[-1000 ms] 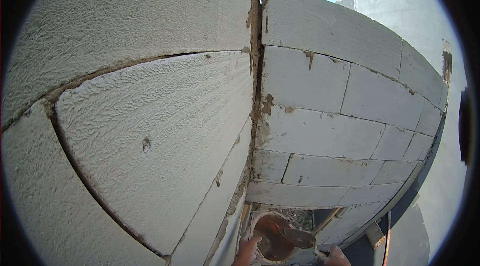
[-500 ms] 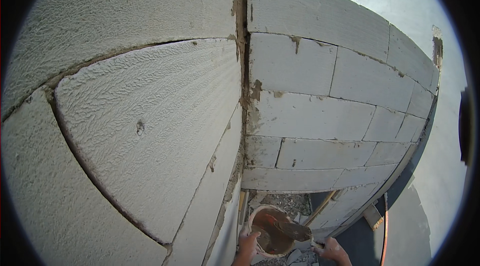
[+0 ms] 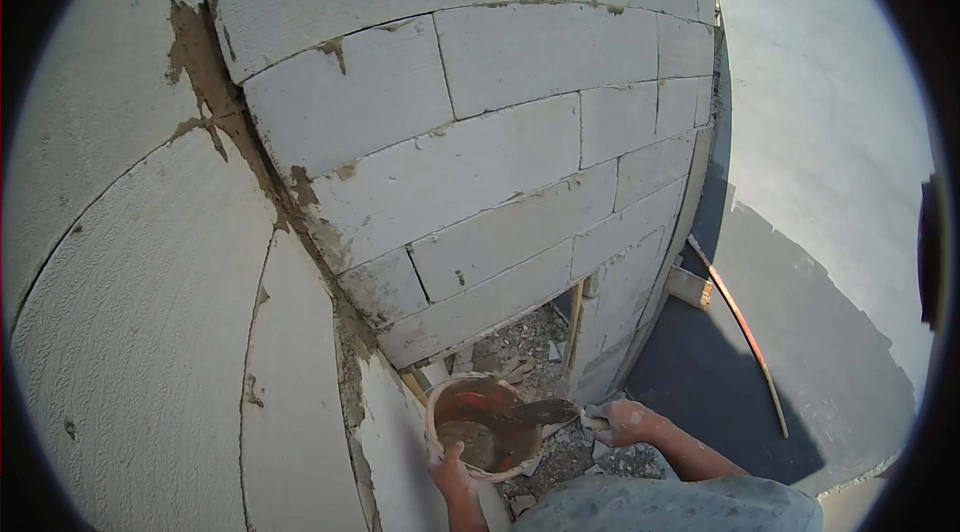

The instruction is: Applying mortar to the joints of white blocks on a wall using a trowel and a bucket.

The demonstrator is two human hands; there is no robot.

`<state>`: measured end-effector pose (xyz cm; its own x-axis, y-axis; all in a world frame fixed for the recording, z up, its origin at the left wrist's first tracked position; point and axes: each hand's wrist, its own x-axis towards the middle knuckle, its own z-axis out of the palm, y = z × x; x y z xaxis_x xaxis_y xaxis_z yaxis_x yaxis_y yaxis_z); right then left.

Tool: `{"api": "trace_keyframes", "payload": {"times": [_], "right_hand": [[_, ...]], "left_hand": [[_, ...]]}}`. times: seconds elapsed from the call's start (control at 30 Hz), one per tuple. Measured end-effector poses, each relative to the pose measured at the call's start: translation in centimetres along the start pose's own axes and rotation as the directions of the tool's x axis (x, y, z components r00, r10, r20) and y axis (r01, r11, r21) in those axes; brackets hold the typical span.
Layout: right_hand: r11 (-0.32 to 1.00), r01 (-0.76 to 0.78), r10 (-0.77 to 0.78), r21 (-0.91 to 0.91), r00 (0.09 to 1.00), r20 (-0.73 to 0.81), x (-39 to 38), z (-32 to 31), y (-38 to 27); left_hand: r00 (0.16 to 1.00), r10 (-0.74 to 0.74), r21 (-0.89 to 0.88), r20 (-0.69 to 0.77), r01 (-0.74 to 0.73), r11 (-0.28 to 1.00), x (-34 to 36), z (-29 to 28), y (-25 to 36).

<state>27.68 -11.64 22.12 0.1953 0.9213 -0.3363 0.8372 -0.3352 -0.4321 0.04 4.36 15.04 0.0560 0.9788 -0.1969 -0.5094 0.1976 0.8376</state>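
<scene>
My left hand (image 3: 452, 475) is closed on the near left rim of a round bucket (image 3: 431, 419), thumb over the edge. Inside the bucket, whose inner wall is partly reddish, lies wet grey-brown mortar (image 3: 468, 442). A trowel (image 3: 543, 412) with a mortar-smeared blade reaches across the bucket's right rim, its tip over the inside. My right hand (image 3: 628, 423) is closed round the trowel's pale handle, to the right of the bucket. Whitish dust or mortar marks the right hand and forearm.
A pale block wall (image 3: 500, 162) rises ahead, meeting another block wall (image 3: 160, 332) at left along a mortar-smeared joint (image 3: 225, 102). Rubble (image 3: 520, 342) covers the ground around the bucket. A wooden post (image 3: 574, 327) stands beyond it; a reddish bar (image 3: 740, 322) is at right.
The view has swung right and downward, so the wall corner sits farther left in the picture. More of my right forearm shows. Both hands keep their hold on the bucket and trowel.
</scene>
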Motion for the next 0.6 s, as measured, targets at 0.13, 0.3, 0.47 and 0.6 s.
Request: {"api": "trace_keyframes", "payload": {"times": [0.13, 0.3, 0.47, 0.6], "right_hand": [[0.997, 0.044, -0.050, -0.070, 0.996, -0.080, -0.4, 0.8, 0.1], [1.000, 0.003, -0.002, -0.014, 0.999, 0.041, -1.5, 1.0, -1.1], [0.995, 0.091, -0.091, 0.042, 0.996, 0.000, -0.9, 0.6, -2.4], [0.992, 0.110, -0.110, 0.057, 0.994, -0.005, 0.4, 1.1, -1.5]], "left_hand": [[0.999, 0.025, 0.021, 0.032, -0.026, 0.999, 0.5, -1.0, -1.3], [0.997, 0.047, -0.039, 0.054, -0.045, 0.998, 0.1, -0.5, -1.3], [0.983, 0.176, 0.194, 0.059, -0.185, 0.963, 0.6, -2.1, -2.2], [0.982, 0.179, 0.200, 0.053, -0.186, 0.962, 0.8, -1.8, -1.9]]}}
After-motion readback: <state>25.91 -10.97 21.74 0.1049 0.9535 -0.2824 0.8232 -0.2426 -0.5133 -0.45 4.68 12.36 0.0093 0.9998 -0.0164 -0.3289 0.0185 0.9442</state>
